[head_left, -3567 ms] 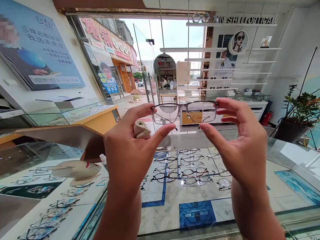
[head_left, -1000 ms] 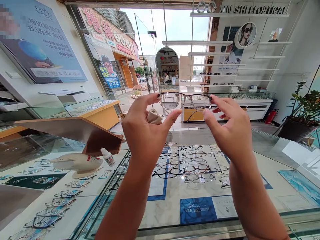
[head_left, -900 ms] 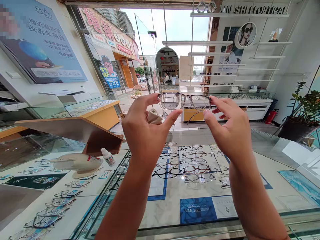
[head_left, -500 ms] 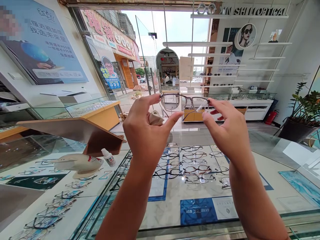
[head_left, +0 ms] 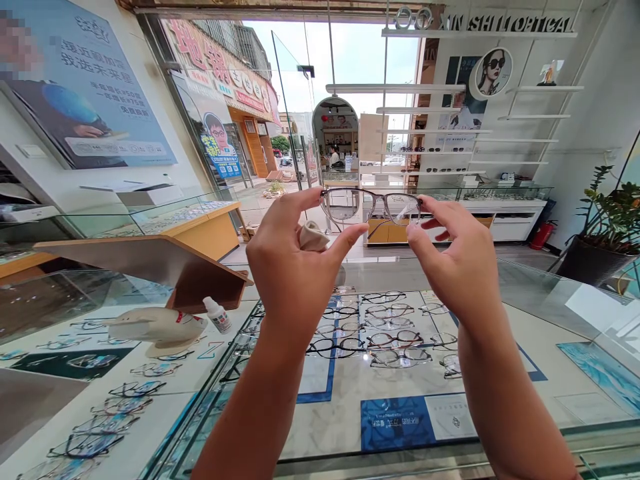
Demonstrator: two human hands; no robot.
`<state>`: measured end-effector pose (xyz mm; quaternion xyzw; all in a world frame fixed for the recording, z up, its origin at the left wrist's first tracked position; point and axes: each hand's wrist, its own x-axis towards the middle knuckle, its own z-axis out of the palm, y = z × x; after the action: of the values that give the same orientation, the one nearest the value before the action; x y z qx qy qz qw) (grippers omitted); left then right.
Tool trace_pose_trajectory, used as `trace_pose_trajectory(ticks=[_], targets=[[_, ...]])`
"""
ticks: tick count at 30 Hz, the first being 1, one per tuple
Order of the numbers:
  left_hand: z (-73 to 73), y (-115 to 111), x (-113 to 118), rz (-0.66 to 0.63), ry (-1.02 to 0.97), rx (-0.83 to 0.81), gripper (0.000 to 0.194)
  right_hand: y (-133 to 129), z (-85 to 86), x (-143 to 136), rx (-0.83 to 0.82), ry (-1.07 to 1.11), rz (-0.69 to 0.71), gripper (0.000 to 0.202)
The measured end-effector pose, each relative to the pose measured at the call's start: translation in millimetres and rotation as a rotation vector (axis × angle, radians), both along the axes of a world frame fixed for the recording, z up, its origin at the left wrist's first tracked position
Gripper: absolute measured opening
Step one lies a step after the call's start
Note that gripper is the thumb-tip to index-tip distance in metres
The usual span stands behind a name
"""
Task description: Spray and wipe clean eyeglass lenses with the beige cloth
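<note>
A pair of dark-rimmed glasses is held up level above the glass counter, its temples pointing back toward me. My left hand grips the frame's left end with the index finger at the hinge; a bunched beige cloth is also tucked in that palm. At the frame's right end, my right hand has its fingers on the hinge and the thumb just below. Several rows of glasses show beneath the counter glass under my hands.
On the counter at left stand a small white bottle, a beige rounded object and a brown tilted stand. A blue and white card shows near the front edge. A potted plant is at far right.
The glasses and both hands have shifted very slightly to the right. The hold on the glasses looks the same.
</note>
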<state>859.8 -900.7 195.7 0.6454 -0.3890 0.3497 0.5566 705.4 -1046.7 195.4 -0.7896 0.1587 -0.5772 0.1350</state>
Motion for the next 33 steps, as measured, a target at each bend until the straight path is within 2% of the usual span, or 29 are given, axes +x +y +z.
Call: trace_pose_trajectory(ticks=[5,12,23,33], targets=[[0.1,-0.7,-0.2,-0.013,-0.002,0.018,0.056,1.7,1.1,-3.5,-0.021,-0.040,-0.009,0.043],[3.0,-3.2,-0.5,-0.134,0.116,0.038,0.056,7.7,3.3,-9.1,-0.050,-0.114,-0.007,0.042],[2.6,-7.6,5.2,-0.205,0.145,0.025,0.051,8.5,2.8,-10.2,-0.096,-0.167,0.003,0.046],[1.0,-10.4,13.0,-0.303,0.200,0.018,0.058,8.0,2.6,-11.2,-0.107,-0.174,0.018,0.046]])
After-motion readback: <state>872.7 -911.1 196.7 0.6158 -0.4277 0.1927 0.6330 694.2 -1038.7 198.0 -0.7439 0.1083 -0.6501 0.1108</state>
